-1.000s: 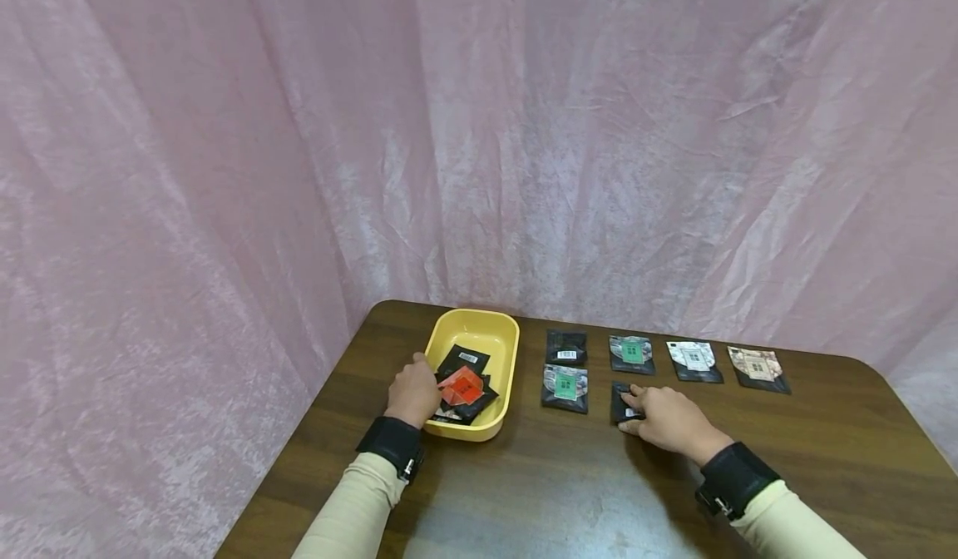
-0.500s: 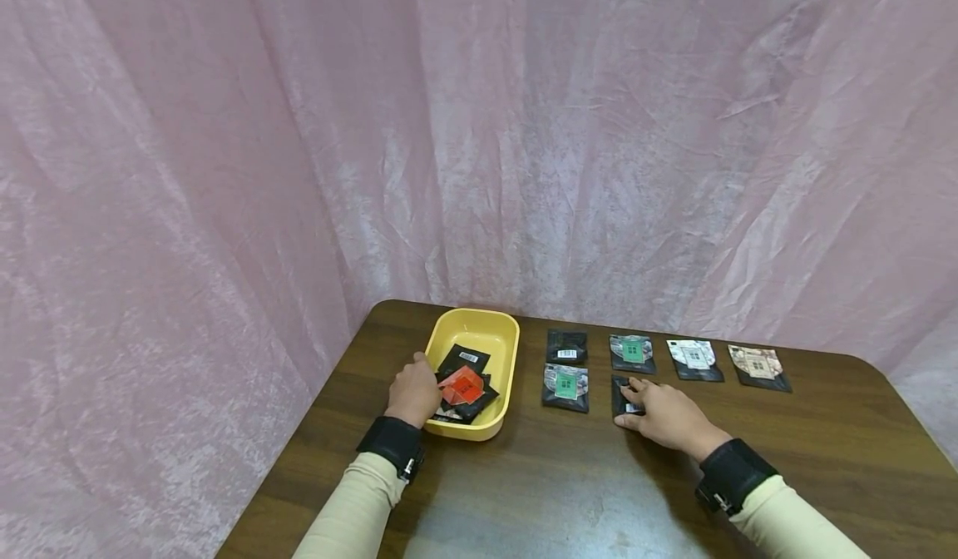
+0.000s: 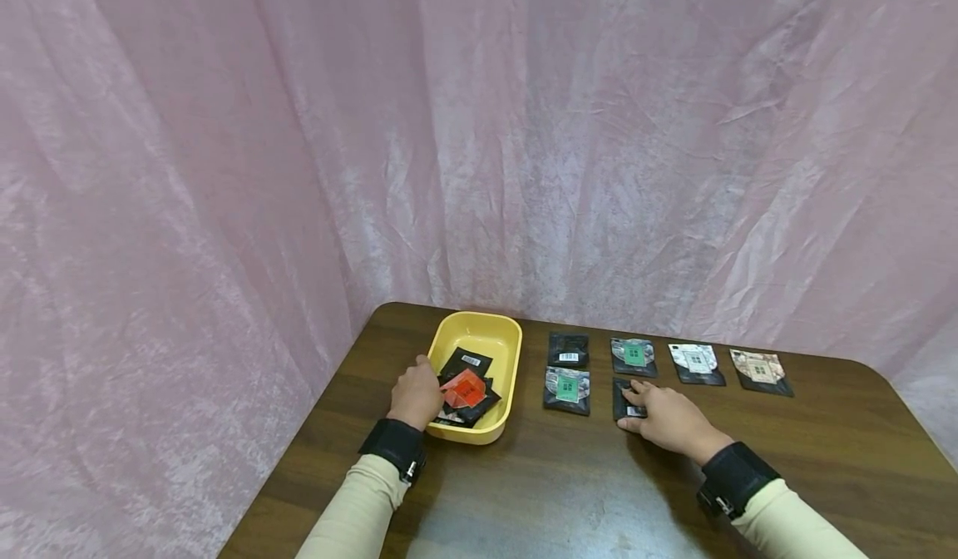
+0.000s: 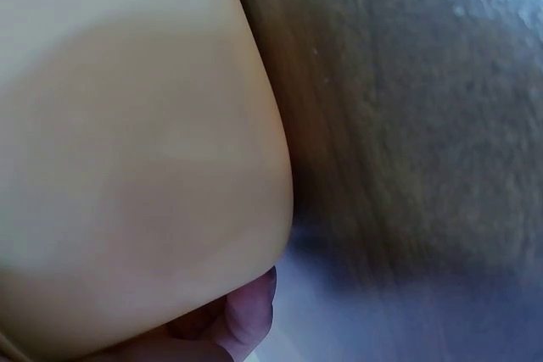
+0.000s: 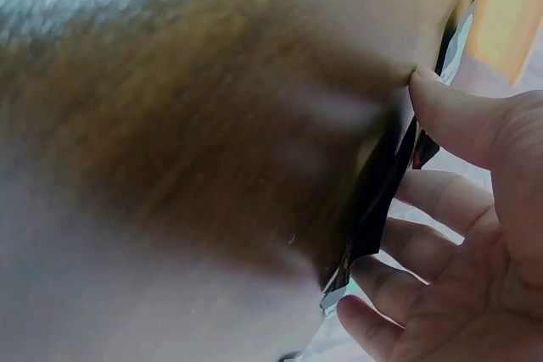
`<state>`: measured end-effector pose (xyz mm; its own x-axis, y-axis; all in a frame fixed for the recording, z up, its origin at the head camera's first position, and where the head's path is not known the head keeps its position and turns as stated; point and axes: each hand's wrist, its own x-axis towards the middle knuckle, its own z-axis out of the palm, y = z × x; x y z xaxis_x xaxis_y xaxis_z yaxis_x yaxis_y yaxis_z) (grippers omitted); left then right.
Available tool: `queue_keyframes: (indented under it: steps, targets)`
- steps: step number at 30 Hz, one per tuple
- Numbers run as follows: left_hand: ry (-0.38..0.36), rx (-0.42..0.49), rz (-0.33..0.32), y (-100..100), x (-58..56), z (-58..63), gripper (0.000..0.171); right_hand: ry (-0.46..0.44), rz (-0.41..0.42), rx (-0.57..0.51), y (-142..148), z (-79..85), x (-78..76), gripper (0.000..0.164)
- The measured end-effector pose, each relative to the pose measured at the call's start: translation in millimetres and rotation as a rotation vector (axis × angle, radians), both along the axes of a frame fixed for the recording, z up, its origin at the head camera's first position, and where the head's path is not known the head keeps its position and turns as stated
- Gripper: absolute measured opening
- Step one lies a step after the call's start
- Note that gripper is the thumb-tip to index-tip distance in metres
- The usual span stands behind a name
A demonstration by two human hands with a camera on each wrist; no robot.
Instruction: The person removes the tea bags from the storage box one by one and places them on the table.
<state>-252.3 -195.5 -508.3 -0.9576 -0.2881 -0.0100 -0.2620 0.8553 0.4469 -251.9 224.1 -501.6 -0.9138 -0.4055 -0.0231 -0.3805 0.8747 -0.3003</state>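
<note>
The left hand [image 3: 416, 393] gripped the bin [image 3: 475, 437] at its left side. The right hand [image 3: 674, 420], fingers [image 5: 445, 197] relaxed, touched a black packet [image 3: 620, 401] on the desk [image 3: 524, 501].

Basin [image 3: 482, 334] against the left fingers [image 3: 422, 364]: plain yellow. Packet [image 3: 620, 402] under the right fingers [image 3: 640, 389]: black, white barcode. Second packet [image 3: 634, 356] just beyond those fingers: green label, grey-and-white print, black lower edge. Tabletop [image 3: 569, 467] beneath: brown, wood-grained.
</note>
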Motion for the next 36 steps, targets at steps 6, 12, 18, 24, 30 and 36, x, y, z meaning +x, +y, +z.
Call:
queue_keyframes:
  steps: [6,12,18,24,30,36]
  targets:
    - [0.007,-0.009,0.001,1,0.2,0.6,0.043,-0.006,-0.005,-0.006,0,0.7,-0.8,0.065]
    - [0.034,-0.029,-0.002,-8,-13.2,-18.9,0.044,0.012,0.004,-0.025,1,1.8,-1.0,0.064]
    - [0.022,-0.022,-0.006,-8,-12.4,-17.8,0.041,0.024,-0.001,-0.032,1,-1.8,0.6,0.064]
    - [0.021,-0.025,-0.019,-3,-1.4,-4.2,0.040,0.074,0.011,-0.051,-7,4.2,4.7,0.063]
    - [-0.006,-0.006,-0.005,4,6.4,9.8,0.042,0.210,0.058,-0.089,-33,22.1,7.5,0.060]
    - [-0.001,-0.007,0.000,5,7.0,9.2,0.042,0.286,0.165,-0.168,-73,36.5,4.9,0.065]
